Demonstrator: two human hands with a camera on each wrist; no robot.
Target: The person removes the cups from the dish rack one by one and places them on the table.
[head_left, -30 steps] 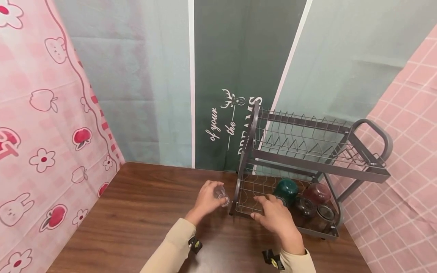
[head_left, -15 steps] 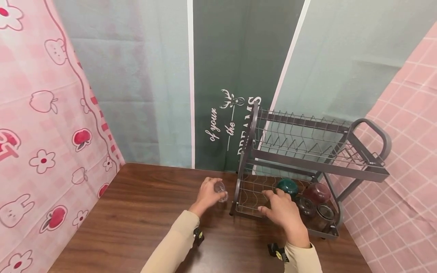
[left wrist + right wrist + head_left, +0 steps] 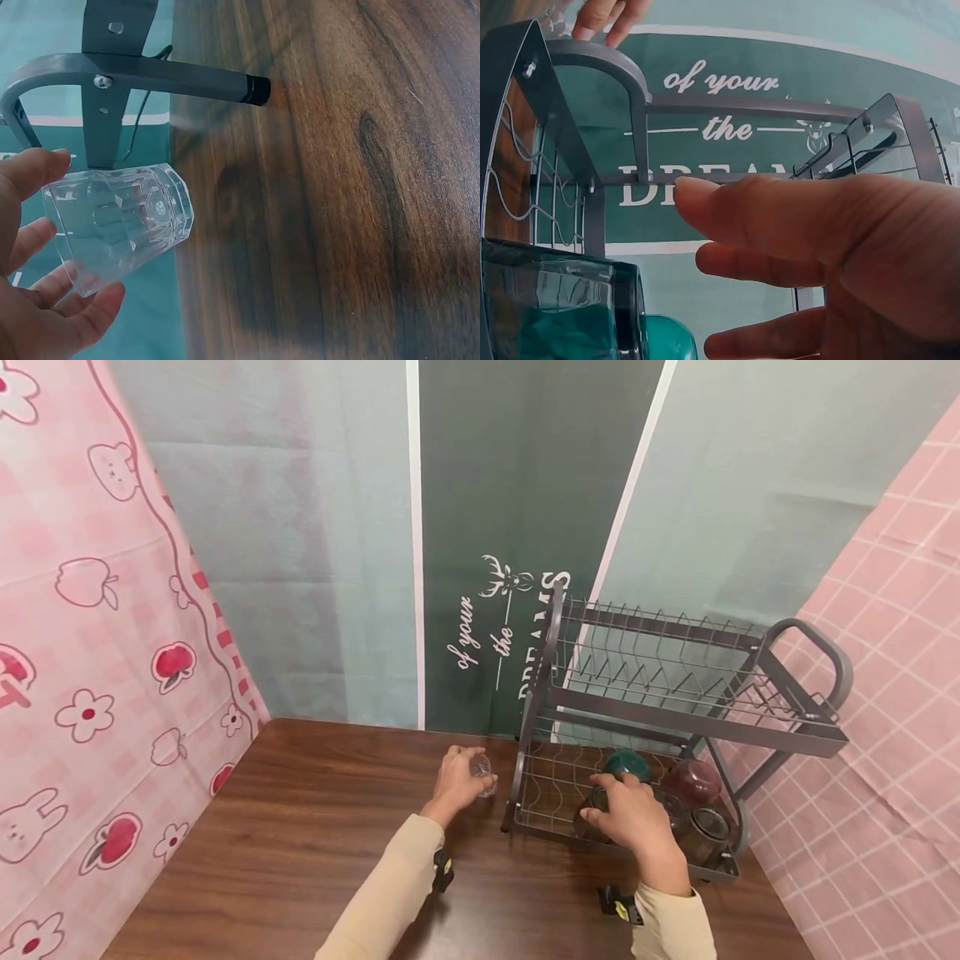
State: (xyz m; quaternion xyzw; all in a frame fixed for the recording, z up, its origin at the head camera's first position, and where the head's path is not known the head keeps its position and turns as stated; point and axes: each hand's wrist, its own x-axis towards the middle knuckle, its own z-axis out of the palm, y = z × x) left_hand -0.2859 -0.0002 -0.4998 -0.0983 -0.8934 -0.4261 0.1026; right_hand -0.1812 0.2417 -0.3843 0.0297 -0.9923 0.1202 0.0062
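Apparently one rack (image 3: 697, 721) holds five cups (image 3: 693, 782), the left hand (image 3: 455, 778) one glass (image 3: 124, 221).

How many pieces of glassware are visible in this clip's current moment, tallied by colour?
Green piece: 1
Reddish piece: 1
Dark-looking glasses on the rack's lower shelf, some partly hidden by the right hand: 3
Clear glass held in the left hand: 1
Total: 6

One rack (image 3: 697, 721), one clear glass (image 3: 124, 217), three dark glasses (image 3: 709, 835) and two coloured cups (image 3: 694, 782) are visible.
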